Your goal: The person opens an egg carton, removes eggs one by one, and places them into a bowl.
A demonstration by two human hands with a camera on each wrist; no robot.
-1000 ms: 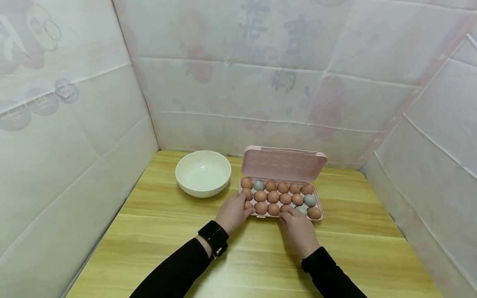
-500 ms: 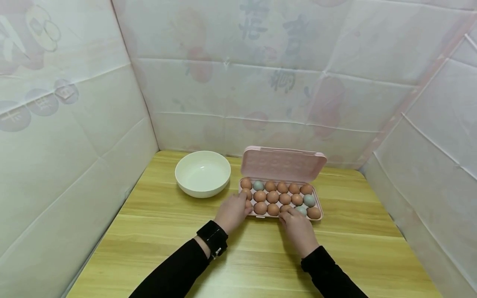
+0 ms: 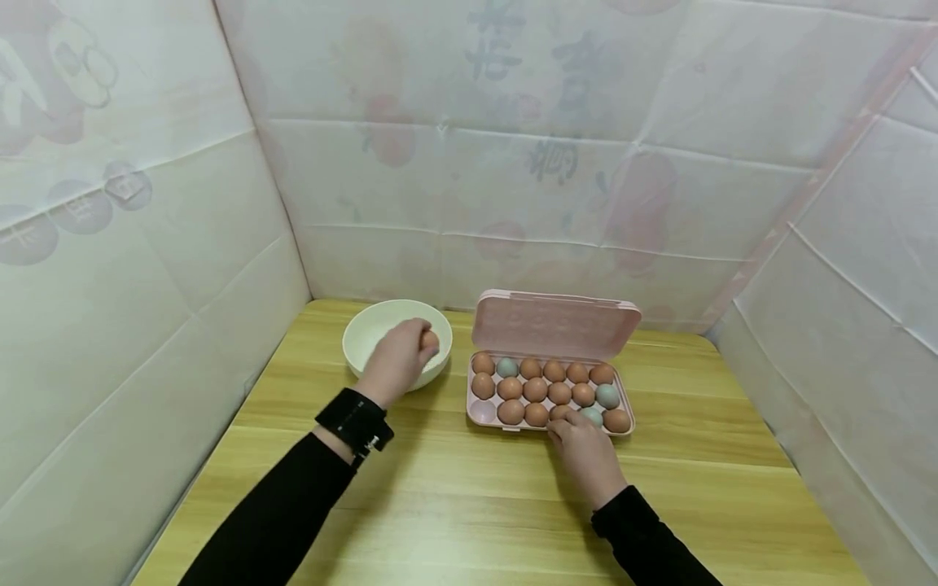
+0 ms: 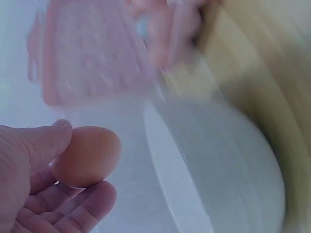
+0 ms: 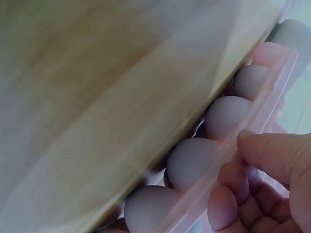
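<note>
A brown egg [image 4: 90,156] is pinched between the thumb and fingers of my left hand [image 3: 398,358], held over the cream-white bowl [image 3: 353,327]. Right of the bowl, a pink egg carton [image 3: 554,325] stands with its lid raised at the back. Brown eggs [image 3: 510,413] and a few pale blue-green ones fill its rows, except for one vacant cup [image 3: 483,412] at the front left corner. At the carton's front edge, my right hand [image 3: 588,456] grips the rim, thumb on one side and curled fingers on the other, as the right wrist view shows.
The wooden table [image 3: 454,505] extends toward me in front of the bowl and carton. White fabric walls [image 3: 440,179] with faded prints enclose it at the back and both sides. The raised lid stands close to the back wall.
My left hand has lifted the egg from the carton's front left cup and carried it left, over the bowl. The right hand has stayed at the carton's front edge.
</note>
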